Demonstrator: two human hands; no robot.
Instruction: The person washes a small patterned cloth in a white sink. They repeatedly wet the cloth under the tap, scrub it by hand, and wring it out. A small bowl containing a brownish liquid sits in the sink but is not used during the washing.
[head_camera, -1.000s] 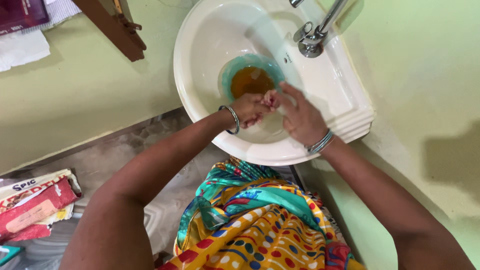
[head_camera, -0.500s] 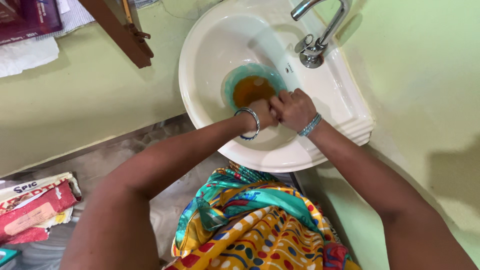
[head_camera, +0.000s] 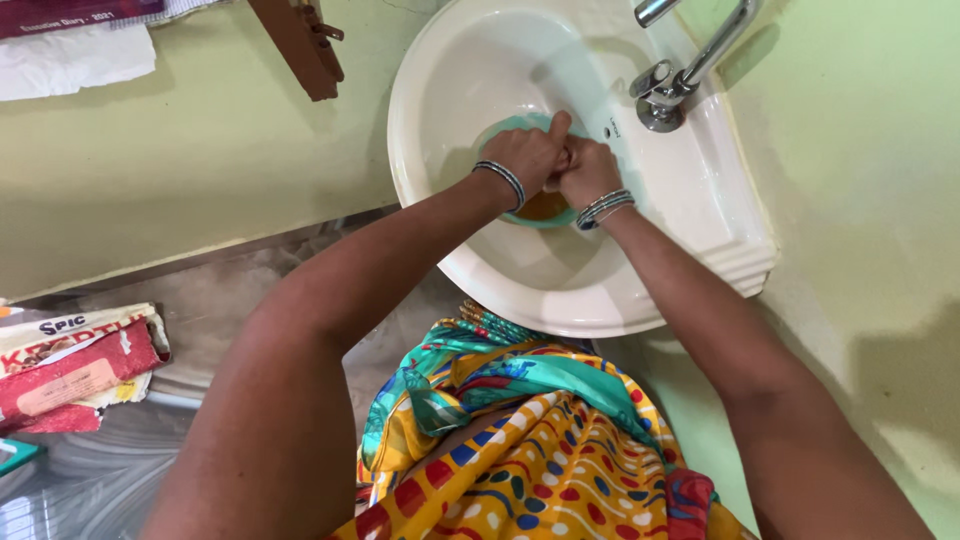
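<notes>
Now the two hands are pressed together low in the white sink, right over the round teal ring at the drain with the brownish water in it; half a second ago they were rubbing nearer the front rim, at about 6 o'clock of the bowl, and now they sit close to the middle, a bit nearer the tap, which stands at 2 o'clock; the left hand is curled, its thumb sticking up toward 12 o'clock, and its grip is closed around the knuckles of the right hand; the right hand is a closed fist, folded into the left one, and I cannot tell if anything small is hidden between the palms; it looks like hand against hand and nothing else; each wrist has bangles on it, and those have stayed put; no water can be seen coming out of the tap; the move toward the drain makes me think the rubbing is well along and the hands are coming closer to where the water would fall; the bright yellow and green cloth of the person's clothes is at 6 o'clock below the sink; some red and white packets lie on the floor at 9 o'clock; a brown wooden piece hangs on the pale green wall at 11 o'clock.
</notes>
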